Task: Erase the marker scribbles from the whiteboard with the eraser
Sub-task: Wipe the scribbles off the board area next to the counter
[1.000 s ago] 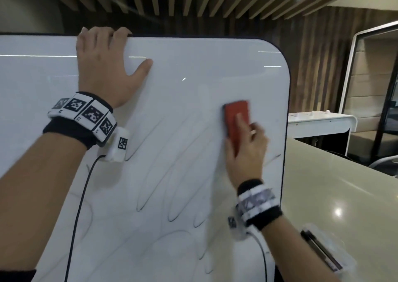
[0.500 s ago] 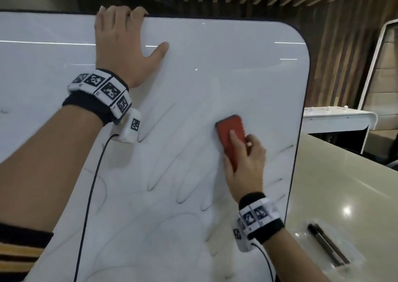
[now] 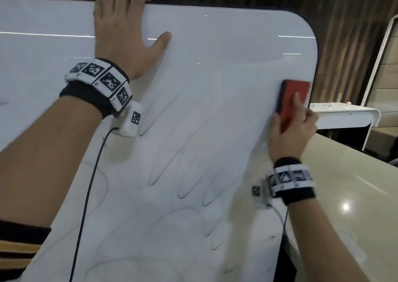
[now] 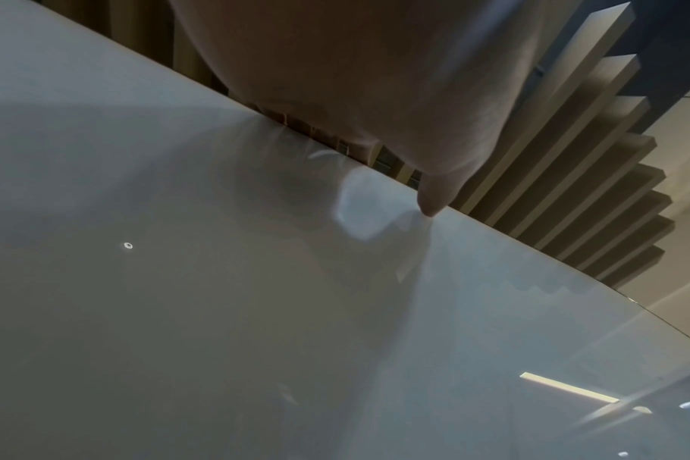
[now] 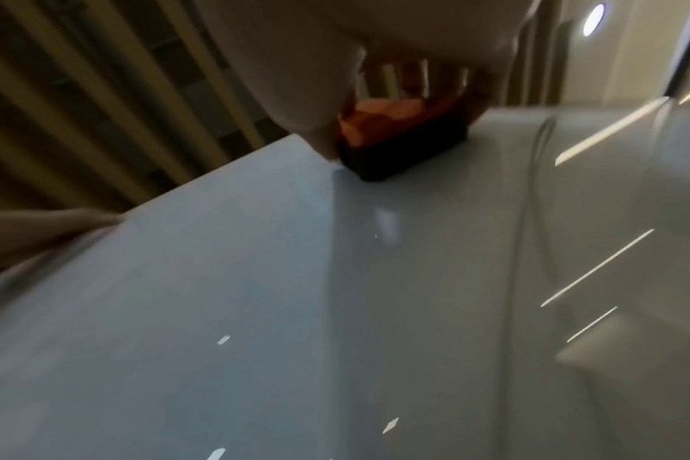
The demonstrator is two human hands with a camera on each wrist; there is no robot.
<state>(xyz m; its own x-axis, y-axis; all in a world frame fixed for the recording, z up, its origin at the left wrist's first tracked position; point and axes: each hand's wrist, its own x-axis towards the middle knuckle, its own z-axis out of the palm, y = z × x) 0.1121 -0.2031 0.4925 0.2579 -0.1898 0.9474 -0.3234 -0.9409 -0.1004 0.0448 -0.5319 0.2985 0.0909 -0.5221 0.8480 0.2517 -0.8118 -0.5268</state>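
Whiteboard (image 3: 215, 66): large, white, glossy, rounded top corner, dark edge; stands tilted beside a beige counter (image 3: 344, 184). Upper part near the fingers of both hands is wiped clean; ceiling lights reflect on it.

Scribbles (image 3: 187, 174): thin dark loops and long slanted strokes, faint in places, below both hands and running down towards the lower edge of the board. One loop also shows in the right wrist view (image 5: 532, 193), just beside the eraser.

Eraser (image 3: 293, 100): red back, dark felt face flat against the board, close to the board's right edge. In the right wrist view (image 5: 394, 137) the felt sits directly on the surface, under the fingertips.

Right hand (image 3: 290, 135): grips the eraser from below, fingers curled over its red back, thumb on its left side; image blurred here, so the exact placing of each finger cannot be told.

Left hand (image 3: 127, 36): palm flat on the board, fingers close together and hooked over the top edge, thumb spread wide to the right and pressed on the surface. Left wrist view (image 4: 434, 199) shows the thumb tip touching the board.

Wristbands: black with square markers, one on each wrist; a cable (image 3: 86, 195) hangs from the left one.

White table (image 3: 344, 113): beyond the right fingertips, past the board's edge.
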